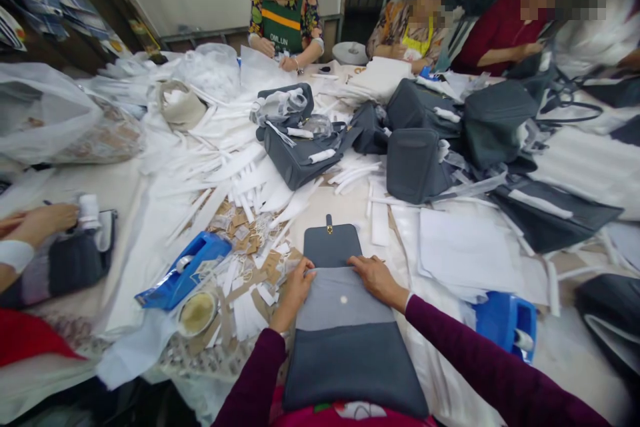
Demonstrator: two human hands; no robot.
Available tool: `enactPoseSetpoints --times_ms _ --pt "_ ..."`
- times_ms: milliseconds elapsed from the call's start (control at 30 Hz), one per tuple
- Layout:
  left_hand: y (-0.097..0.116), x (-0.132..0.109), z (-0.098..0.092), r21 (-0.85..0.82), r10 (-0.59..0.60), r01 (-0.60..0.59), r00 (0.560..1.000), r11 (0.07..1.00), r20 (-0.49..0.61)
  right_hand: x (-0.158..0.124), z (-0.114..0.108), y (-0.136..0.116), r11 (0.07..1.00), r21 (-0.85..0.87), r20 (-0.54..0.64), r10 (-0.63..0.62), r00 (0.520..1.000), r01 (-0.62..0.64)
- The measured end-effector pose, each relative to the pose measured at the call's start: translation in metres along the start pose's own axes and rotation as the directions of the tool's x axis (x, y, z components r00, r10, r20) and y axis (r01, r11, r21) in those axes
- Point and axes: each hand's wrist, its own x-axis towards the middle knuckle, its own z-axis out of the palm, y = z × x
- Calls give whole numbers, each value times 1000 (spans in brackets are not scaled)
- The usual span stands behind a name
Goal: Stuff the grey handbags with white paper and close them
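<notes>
dark bag: here it is, lying flat at the near edge of the table, the dark bag, lower end right up against the person's body, flap spread away.
left hand: the left hand, fingers narrow, holding the bag's left edge where grey panel meets flap.
right hand: the right hand mirrors it, fingers drawn in, holding the opposite edge; its thumb is hard to make out.
grey panel: watch this one! an uneven pull between the hands could leave it creased or skewed.
clasp: gold, on the tab end of the flap, the clasp; folded over carelessly, it might scratch the surface.
paper tags: loose paper tags crowd the left hand; a sweeping sleeve could drag one inside.
near edge: with so little table there, a slack grip might let the bag slide lapward.
</notes>
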Motion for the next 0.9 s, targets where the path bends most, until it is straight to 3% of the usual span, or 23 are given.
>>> enactPoseSetpoints --times_ms 133,267,433,633,800,900 --pt "1 5 0 63 14 -15 1000 998 24 -3 -8 -2 995 -56 32 -81 996 83" --pt "-1 13 2 160 -3 -5 999 987 50 -7 -13 -3 997 -8 49 -74 996 75" --pt "0 19 3 219 -19 10 999 976 38 -9 -9 0 994 50 56 -96 994 93" --pt "7 21 -5 291 1 -18 998 957 58 -9 0 10 985 -9 138 -167 976 170" --pt "35 13 -19 492 5 -28 999 870 49 -8 3 11 987 -13 121 -154 981 157" --pt "62 -9 -9 614 46 -95 994 783 94 -9 4 11 987 7 106 -160 981 160"
